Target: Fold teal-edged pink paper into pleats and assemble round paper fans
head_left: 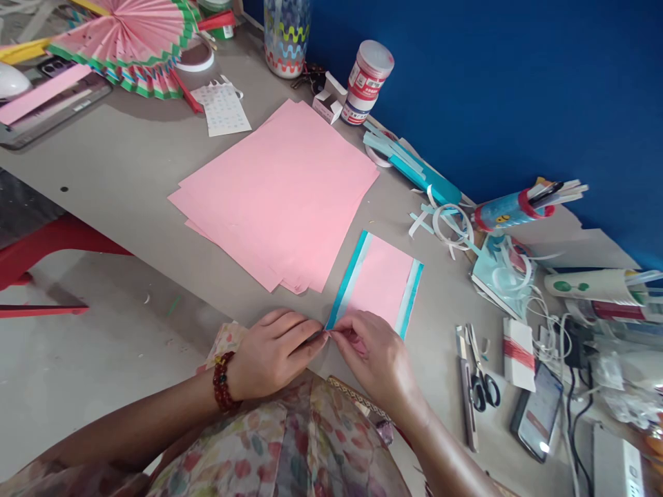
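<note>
A small pink sheet of paper (pixel 386 273) with teal and pale blue bands along two opposite sides lies at the table's near edge. My left hand (pixel 274 353) is closed, thumb and fingertips pinching the near corner of the sheet by the teal band. Right beside those fingertips, my right hand (pixel 378 355) pinches the same near edge, its other fingers curled over the paper. The paper between the fingertips is mostly hidden. Just beyond lies a loose stack of larger pink sheets (pixel 284 193).
Scissors (pixel 483 379), a grey cutter knife (pixel 467 393) and a phone (pixel 539 411) lie to the right. Paper strips and tape rolls (pixel 452 224) run along the blue partition. At far left are watermelon-patterned paper fans (pixel 139 34); a red-lidded jar (pixel 367 79) stands behind the stack.
</note>
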A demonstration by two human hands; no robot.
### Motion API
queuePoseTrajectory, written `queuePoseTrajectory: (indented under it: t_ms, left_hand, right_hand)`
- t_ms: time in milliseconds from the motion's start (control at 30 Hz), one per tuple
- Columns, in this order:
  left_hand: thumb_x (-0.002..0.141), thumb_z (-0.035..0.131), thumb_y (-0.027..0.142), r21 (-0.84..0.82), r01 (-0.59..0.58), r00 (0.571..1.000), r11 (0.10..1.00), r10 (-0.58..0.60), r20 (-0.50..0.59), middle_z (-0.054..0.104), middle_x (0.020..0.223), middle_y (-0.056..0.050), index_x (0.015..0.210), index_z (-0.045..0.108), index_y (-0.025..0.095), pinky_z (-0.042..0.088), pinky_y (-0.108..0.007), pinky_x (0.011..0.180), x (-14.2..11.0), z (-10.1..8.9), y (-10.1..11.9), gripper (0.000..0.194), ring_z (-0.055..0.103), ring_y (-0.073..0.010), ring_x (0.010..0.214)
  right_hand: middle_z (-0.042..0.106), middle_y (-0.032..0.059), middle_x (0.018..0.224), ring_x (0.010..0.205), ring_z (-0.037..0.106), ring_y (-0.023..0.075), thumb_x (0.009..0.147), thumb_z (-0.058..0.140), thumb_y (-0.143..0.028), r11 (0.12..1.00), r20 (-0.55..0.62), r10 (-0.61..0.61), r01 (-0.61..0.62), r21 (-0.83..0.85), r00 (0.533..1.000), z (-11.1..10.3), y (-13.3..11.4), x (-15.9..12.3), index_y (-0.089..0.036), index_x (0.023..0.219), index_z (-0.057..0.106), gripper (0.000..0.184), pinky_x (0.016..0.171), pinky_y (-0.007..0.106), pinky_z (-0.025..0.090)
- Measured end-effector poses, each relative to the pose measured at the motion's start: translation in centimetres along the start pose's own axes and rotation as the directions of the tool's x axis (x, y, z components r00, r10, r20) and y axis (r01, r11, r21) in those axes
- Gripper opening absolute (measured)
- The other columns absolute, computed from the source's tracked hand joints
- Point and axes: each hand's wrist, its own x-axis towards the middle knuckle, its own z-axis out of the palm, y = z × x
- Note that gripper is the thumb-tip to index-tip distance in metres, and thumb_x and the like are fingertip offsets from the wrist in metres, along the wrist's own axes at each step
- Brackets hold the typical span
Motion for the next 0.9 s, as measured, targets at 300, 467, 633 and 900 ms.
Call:
queuePoseTrajectory:
  t_ms: [300,467,633,900]
  left_hand:
    - [0.091,0.057,0.015,-0.011,0.02,1.0,1.0,-0.02,0.024,0.073,0.102,-0.002,0.097,0.071,0.022,0.048,-0.034,0.081,-0.16,0.06,0.02,0.017,0.062,-0.0174,0.089]
    - [0.091,0.056,0.014,-0.017,0.01,1.0,1.0,-0.01,0.013,0.073,0.1,-0.003,0.098,0.071,0.021,0.048,-0.035,0.08,0.01,-0.02,0.01,0.018,0.062,-0.0184,0.089]
    - [0.091,0.055,0.014,-0.005,-0.006,1.0,1.0,0.006,0.015,0.071,0.1,-0.004,0.1,0.071,0.021,0.048,-0.035,0.079,-0.02,-0.06,-0.07,0.02,0.062,-0.0184,0.089]
    - [0.091,0.052,0.014,0.001,-0.009,1.0,1.0,0.009,0.009,0.072,0.099,-0.004,0.102,0.07,0.021,0.048,-0.035,0.079,-0.11,-0.03,-0.14,0.023,0.062,-0.0181,0.088]
  right_hand:
    - [0.065,0.0041,0.088,0.087,0.057,0.0197,0.096,0.05,-0.023,0.997,0.079,-0.071,0.069,0.033,0.994,-0.48,-0.02,0.08,-0.022,0.092,0.061,0.012,0.078,0.033,0.041]
    - [0.064,0.001,0.081,0.079,0.057,0.0168,0.097,0.05,-0.026,0.999,0.078,-0.003,0.0,0.038,0.997,-0.68,0.03,0.32,-0.022,0.089,0.061,0.014,0.074,0.03,0.04]
    - [0.063,0.0004,0.076,0.074,0.057,0.0167,0.096,0.053,-0.028,1.0,0.052,0.016,-0.018,0.022,0.998,-0.47,0.18,0.38,-0.022,0.086,0.061,0.015,0.071,0.029,0.04]
    - [0.062,0.0007,0.076,0.075,0.056,0.0171,0.096,0.052,-0.029,0.999,0.036,0.03,-0.029,-0.019,0.999,-0.1,0.03,0.64,-0.021,0.081,0.057,0.017,0.069,0.029,0.039]
